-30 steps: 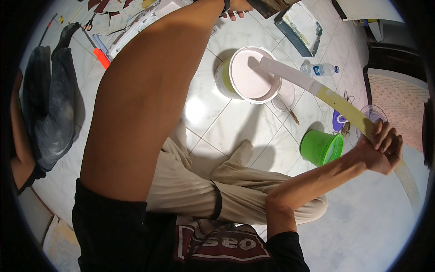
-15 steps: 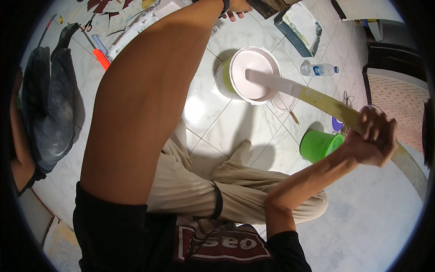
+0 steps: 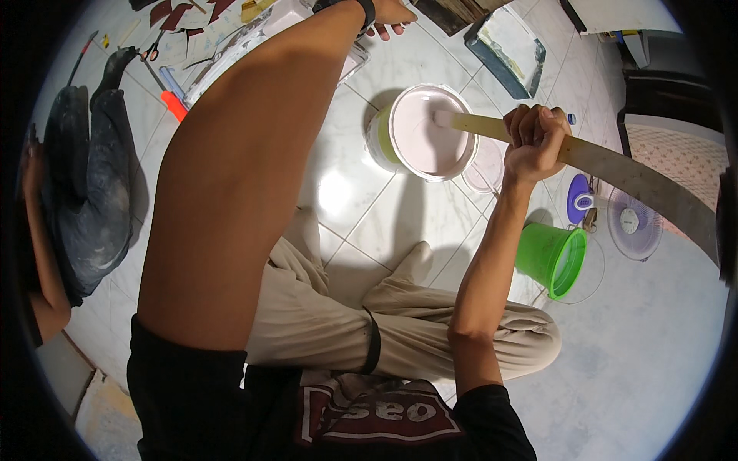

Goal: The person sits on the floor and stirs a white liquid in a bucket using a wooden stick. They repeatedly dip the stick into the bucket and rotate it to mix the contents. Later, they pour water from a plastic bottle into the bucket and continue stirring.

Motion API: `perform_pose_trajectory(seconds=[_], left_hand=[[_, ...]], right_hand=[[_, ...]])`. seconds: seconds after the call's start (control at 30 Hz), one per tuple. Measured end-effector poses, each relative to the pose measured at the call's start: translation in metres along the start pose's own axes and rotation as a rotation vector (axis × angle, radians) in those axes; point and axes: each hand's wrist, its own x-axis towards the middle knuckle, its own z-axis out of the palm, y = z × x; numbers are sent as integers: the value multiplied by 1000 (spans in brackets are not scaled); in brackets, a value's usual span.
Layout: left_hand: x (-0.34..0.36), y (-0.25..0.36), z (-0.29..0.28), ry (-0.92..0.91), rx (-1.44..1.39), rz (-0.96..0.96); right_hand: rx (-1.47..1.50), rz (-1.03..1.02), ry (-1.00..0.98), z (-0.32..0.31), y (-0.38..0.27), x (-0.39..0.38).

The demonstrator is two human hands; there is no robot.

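A round paint bucket (image 3: 378, 142) of pale pink paint stands on the tiled floor in front of my crossed legs. My right hand (image 3: 536, 142) is wrapped round a long flat stick (image 3: 638, 177), whose coated end dips into the paint. From there the stick slants up to the right. My left hand (image 3: 393, 17) is at the top edge, beyond the bucket on its left, partly cut off. Its fingers hang apart, and I see nothing held in them. A clear container lies just below that wrist. A round pale lid (image 3: 486, 170) lies beside the bucket.
On the right are a green bucket (image 3: 538, 257) and a fan (image 3: 634, 223). A dark paint tray (image 3: 501, 65) lies behind the paint bucket. Scissors (image 3: 152, 50) and a tool with an orange handle (image 3: 174, 106) lie upper left, near another person's dark trousers (image 3: 104, 184).
My right hand has moved inward and up toward the bucket, pushing the stick deeper into the paint. It now mostly covers a water bottle, and the fan shows more fully. The left hand shifted slightly left.
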Motion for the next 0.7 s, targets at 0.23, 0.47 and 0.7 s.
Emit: perform_pose_trajectory(seconds=[0.23,0.47,0.7], left_hand=[[3,-7,-1,14,-10,-12],[15,4,-6,35,-128,260],[-47,171,-26,-79,-392,669]], right_hand=[[-35,250,144,9,-3,-11],[79,107,230,28,1,-3],[-54,119,166,8,-1,34]])
